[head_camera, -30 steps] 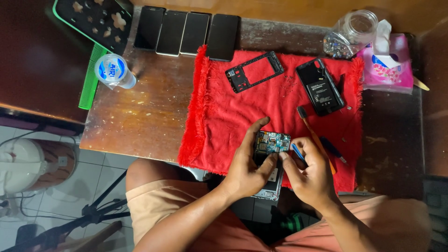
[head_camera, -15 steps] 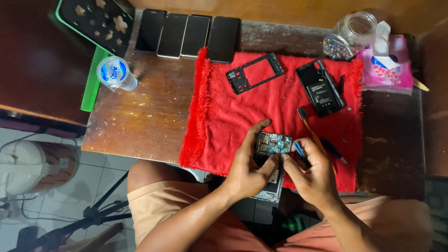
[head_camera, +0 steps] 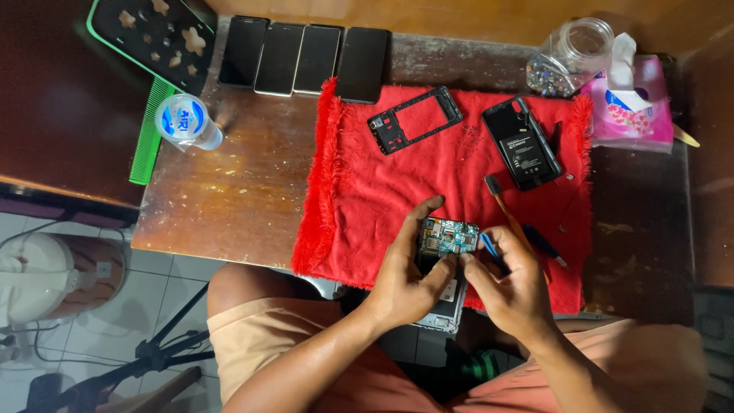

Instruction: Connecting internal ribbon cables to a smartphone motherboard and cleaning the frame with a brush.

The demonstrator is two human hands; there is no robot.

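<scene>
My left hand (head_camera: 405, 279) grips an opened phone (head_camera: 447, 237) with its circuit board showing, at the near edge of a red towel (head_camera: 367, 191). My right hand (head_camera: 512, 287) is closed on a blue-handled tool (head_camera: 489, 246), whose tip is at the phone's right side. The phone's lower part hangs over the table edge under my hands. A brush with an orange handle (head_camera: 501, 203) lies just beyond my right hand. A black phone frame (head_camera: 414, 119) and a black back cover (head_camera: 522, 144) rest farther back on the towel.
Several dark phones (head_camera: 306, 57) lie in a row at the table's far edge. A capped water bottle (head_camera: 186, 122), a green comb (head_camera: 149, 130), a glass jar (head_camera: 577, 50) with a bag of small parts and a pink tissue pack (head_camera: 631, 107) stand around.
Both hands stay at the phone. My right hand has shifted slightly, with the tool still at the phone's right side.
</scene>
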